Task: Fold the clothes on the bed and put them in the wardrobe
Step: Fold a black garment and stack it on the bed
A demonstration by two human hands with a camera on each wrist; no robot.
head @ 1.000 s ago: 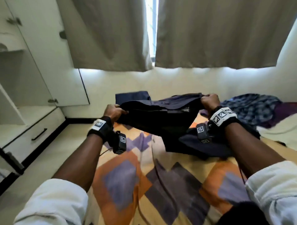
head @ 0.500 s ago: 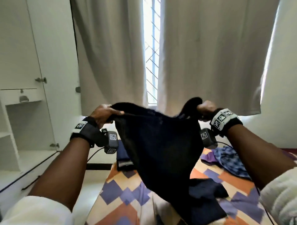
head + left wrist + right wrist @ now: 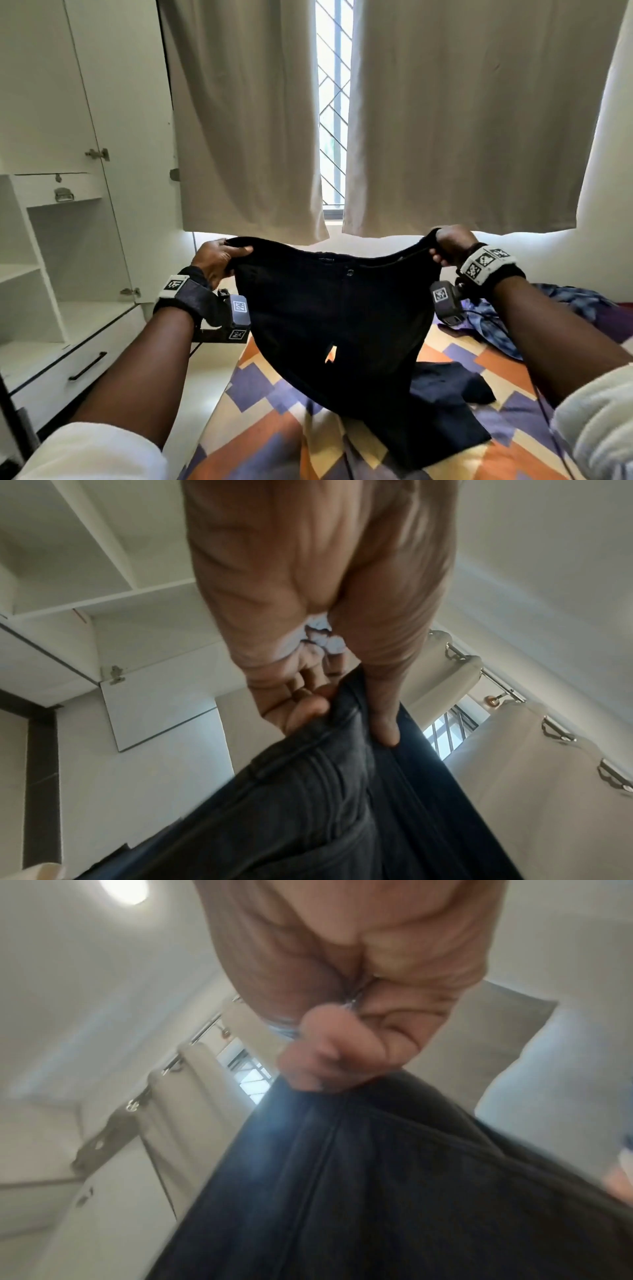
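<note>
Home bedroom, bed [image 3: 274, 428] with patterned sheet, open white wardrobe [image 3: 113, 144], curtained window [image 3: 330, 102]

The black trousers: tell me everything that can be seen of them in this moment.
The trousers are black or very dark navy, of denim-like cloth with stitched seams. They are held up by the waistband, spread wide, front button showing. The left hand grips one end of the waistband, thumb on top; the right hand grips the other end. The waistband sags in the middle. The legs hang down, and their lower part lies crumpled on the patterned bed.
</note>
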